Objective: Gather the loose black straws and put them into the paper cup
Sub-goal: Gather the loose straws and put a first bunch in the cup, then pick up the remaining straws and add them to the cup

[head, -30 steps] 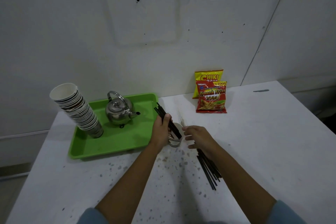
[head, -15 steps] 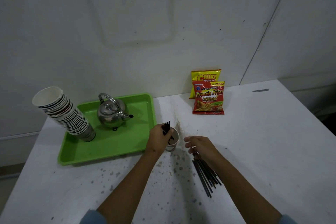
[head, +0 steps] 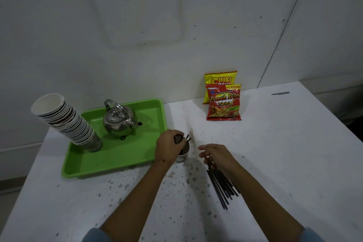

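Note:
A small paper cup [head: 183, 154] stands on the white table just right of the green tray. My left hand [head: 170, 148] is over its rim, closed on a bunch of black straws [head: 186, 139] whose tips stick up out of the cup. My right hand [head: 217, 158] hovers with fingers spread low over the near end of a loose pile of black straws [head: 223, 187] lying on the table; whether it touches them I cannot tell.
A green tray [head: 117, 159] holds a steel kettle [head: 118, 122] and a leaning stack of paper cups [head: 66, 122]. Two snack bags [head: 223, 102] lean by the wall. The table [head: 284, 153] ends at the right and left edges.
My left hand has lowered its bunch of straws from a slant above the cup down into the cup. My right hand stays over the loose pile.

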